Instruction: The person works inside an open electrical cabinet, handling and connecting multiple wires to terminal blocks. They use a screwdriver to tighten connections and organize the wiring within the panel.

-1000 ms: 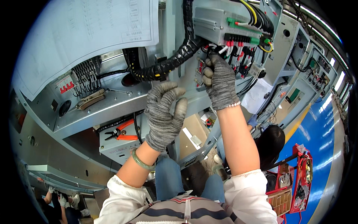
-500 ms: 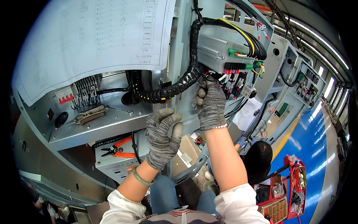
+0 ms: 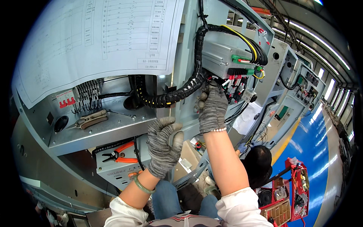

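My right hand [image 3: 213, 110], in a grey knitted glove, reaches up to the wires just below a silver finned control unit [image 3: 219, 56]. Its fingers are curled beside a thin black wire [image 3: 216, 80]; what they grip is hidden. Red and white ended wires [image 3: 235, 84] hang from the unit's terminals, right of that hand. My left hand [image 3: 164, 145], gloved the same way, hovers before the cabinet shelf's front edge. Its fingers bend loosely, the thumb stands apart, and I see nothing in it. Between the hands and the unit curves a thick black wrapped cable bundle [image 3: 166, 100].
A wiring drawing sheet [image 3: 102, 41] covers the upper left. Folding pliers [image 3: 92, 119] lie on the metal shelf [image 3: 106, 133]. Orange-handled wire strippers [image 3: 123, 153] rest on a box below. At right, another person [image 3: 258, 162] crouches near a red parts cart [image 3: 298, 185].
My view has shifted slightly, and the drawing sits a little lower in it. My right hand stays at the wires; my left hand keeps its loose bend.
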Demonstrator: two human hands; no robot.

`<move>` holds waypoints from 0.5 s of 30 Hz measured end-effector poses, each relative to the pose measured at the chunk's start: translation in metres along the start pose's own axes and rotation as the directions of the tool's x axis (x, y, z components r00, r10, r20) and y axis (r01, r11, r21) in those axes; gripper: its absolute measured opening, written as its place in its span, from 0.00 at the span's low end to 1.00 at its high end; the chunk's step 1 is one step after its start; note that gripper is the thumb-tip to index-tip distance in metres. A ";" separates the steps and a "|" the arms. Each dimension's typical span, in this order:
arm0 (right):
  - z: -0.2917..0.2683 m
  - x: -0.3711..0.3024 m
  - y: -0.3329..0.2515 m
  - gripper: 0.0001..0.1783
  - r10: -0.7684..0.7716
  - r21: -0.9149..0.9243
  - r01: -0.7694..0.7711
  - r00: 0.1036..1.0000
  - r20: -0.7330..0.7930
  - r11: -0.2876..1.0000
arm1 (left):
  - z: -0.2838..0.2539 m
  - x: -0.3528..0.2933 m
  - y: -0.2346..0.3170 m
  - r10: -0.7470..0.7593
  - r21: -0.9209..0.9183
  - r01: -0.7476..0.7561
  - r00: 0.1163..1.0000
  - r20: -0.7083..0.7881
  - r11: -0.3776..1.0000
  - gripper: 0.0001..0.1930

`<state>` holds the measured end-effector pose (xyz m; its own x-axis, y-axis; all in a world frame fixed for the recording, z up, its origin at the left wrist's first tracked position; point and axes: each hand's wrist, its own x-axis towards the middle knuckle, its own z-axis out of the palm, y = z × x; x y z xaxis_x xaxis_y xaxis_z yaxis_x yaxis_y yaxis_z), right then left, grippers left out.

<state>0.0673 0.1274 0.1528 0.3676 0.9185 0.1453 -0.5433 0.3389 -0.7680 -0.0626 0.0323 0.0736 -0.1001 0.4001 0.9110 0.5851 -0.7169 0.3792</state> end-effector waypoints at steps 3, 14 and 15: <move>-0.002 0.001 0.002 0.13 -0.011 -0.029 0.013 0.998 0.055 0.999 | 0.001 -0.002 -0.001 -0.005 -0.010 0.005 1.000 -0.006 1.000 0.11; 0.003 -0.001 -0.002 0.13 0.053 -0.013 -0.053 0.999 0.006 0.999 | 0.007 -0.003 -0.001 0.026 -0.033 -0.026 1.000 -0.001 0.999 0.10; 0.003 -0.001 -0.003 0.13 0.051 -0.012 -0.051 0.999 -0.004 0.999 | 0.011 -0.001 0.000 0.049 -0.040 -0.048 0.999 0.012 0.998 0.10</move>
<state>0.0660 0.1257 0.1567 0.3427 0.9337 0.1034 -0.5522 0.2892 -0.7819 -0.0541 0.0383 0.0710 -0.0621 0.3713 0.9264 0.5569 -0.7574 0.3409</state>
